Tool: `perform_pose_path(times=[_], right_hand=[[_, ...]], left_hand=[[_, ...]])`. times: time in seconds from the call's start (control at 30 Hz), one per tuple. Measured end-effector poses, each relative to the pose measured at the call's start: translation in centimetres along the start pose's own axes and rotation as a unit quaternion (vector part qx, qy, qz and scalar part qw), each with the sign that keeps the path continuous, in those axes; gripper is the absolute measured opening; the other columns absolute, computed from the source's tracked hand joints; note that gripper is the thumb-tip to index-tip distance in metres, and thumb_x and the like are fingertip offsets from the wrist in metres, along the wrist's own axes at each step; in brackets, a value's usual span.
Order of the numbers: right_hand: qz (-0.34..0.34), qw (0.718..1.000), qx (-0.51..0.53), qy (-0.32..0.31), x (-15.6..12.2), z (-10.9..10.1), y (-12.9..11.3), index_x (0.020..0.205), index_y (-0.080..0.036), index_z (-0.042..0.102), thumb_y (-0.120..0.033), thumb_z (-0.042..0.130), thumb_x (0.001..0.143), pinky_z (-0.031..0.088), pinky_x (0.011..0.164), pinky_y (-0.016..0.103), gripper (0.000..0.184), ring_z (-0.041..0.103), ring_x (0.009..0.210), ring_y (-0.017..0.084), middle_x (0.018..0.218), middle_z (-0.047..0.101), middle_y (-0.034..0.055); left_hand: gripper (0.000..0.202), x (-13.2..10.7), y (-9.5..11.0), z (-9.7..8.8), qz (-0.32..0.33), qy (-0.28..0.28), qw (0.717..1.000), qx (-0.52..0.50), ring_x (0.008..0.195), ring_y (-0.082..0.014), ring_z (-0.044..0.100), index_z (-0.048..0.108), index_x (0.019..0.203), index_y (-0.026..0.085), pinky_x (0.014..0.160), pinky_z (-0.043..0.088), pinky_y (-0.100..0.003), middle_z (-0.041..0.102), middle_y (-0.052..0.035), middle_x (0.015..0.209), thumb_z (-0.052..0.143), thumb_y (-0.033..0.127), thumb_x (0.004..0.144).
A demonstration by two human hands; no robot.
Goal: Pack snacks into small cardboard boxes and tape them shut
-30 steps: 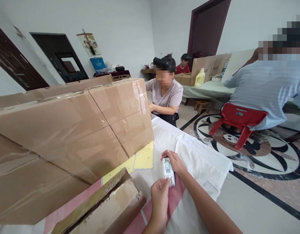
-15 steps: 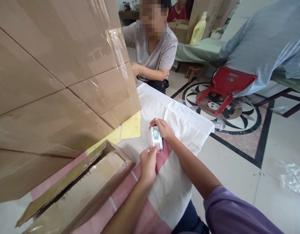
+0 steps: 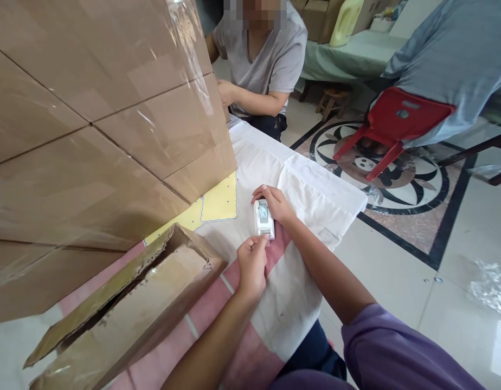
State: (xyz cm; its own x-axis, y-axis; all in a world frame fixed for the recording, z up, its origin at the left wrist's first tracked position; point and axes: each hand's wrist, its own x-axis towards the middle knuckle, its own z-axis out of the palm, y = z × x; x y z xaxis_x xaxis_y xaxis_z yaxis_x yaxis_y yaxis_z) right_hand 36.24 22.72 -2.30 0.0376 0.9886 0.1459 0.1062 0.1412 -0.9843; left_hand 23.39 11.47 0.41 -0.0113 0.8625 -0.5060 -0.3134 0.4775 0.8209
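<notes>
A small white plastic device (image 3: 257, 221) with a grey-green window on top rests on the cloth-covered table. My right hand (image 3: 275, 205) curls round its far end and right side, fingers closed on it. At its near end, the thumb and finger of my left hand (image 3: 251, 262) are pinched together by a slot. A bit of clear film shows beside those fingertips; whether they grip it or the device's edge I cannot tell.
A large taped cardboard box (image 3: 124, 130) towers at the left. In front of it lies an open, torn-edged carton (image 3: 153, 287). Across the table (image 3: 307, 189), a co-worker in a grey shirt (image 3: 270, 59) sits low. A red chair (image 3: 413, 116) stands at the right.
The view has tilted down a little, so the surroundings sit higher in it. Both hands keep their places at the white device, with the left still pinched at its near end.
</notes>
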Motion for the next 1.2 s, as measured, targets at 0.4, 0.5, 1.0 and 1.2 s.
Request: perform_pose_path(times=[0.4,0.5,1.0,1.2], right_hand=[[0.003,1.000,0.013,-0.003,0.17,0.07,0.26,0.088,-0.019,0.064,-0.072,0.036,0.099,0.046,0.063,0.028,0.061,0.063,0.070,0.018,0.078,0.072,0.0052],[0.011,1.000,0.006,0.000,0.09,0.10,0.12,0.088,-0.019,0.063,-0.075,0.032,0.098,0.047,0.064,0.029,0.065,0.063,0.069,0.018,0.078,0.072,0.0054],[0.002,1.000,0.009,-0.006,0.19,0.11,0.19,0.088,-0.018,0.065,-0.071,0.035,0.099,0.045,0.063,0.029,0.062,0.062,0.068,0.018,0.077,0.072,0.0052],[0.001,1.000,0.009,-0.005,0.21,0.06,0.33,0.089,-0.019,0.064,-0.072,0.034,0.099,0.046,0.063,0.029,0.062,0.062,0.068,0.018,0.078,0.072,0.0049]], left_hand=[[0.037,-0.35,-0.67,0.18,0.030,0.007,1.000,0.000,0.046,-0.0053,0.021,0.052,0.068,0.018,0.043,0.016,-0.020,0.033,0.0095,0.053,0.080,0.043,0.071],[0.037,-0.26,-0.51,0.08,0.034,0.000,0.999,0.012,0.046,-0.0054,0.022,0.055,0.068,0.018,0.044,0.017,-0.021,0.034,0.0093,0.053,0.080,0.044,0.070],[0.036,-0.07,-0.85,-0.29,0.029,-0.002,0.999,0.022,0.048,-0.0071,0.021,0.053,0.070,0.019,0.046,0.017,-0.023,0.029,0.0102,0.051,0.078,0.044,0.074],[0.032,-0.32,-0.25,-0.07,0.021,-0.005,1.000,0.008,0.048,-0.0057,0.022,0.059,0.073,0.016,0.047,0.018,-0.022,0.033,0.0102,0.052,0.081,0.040,0.069]])
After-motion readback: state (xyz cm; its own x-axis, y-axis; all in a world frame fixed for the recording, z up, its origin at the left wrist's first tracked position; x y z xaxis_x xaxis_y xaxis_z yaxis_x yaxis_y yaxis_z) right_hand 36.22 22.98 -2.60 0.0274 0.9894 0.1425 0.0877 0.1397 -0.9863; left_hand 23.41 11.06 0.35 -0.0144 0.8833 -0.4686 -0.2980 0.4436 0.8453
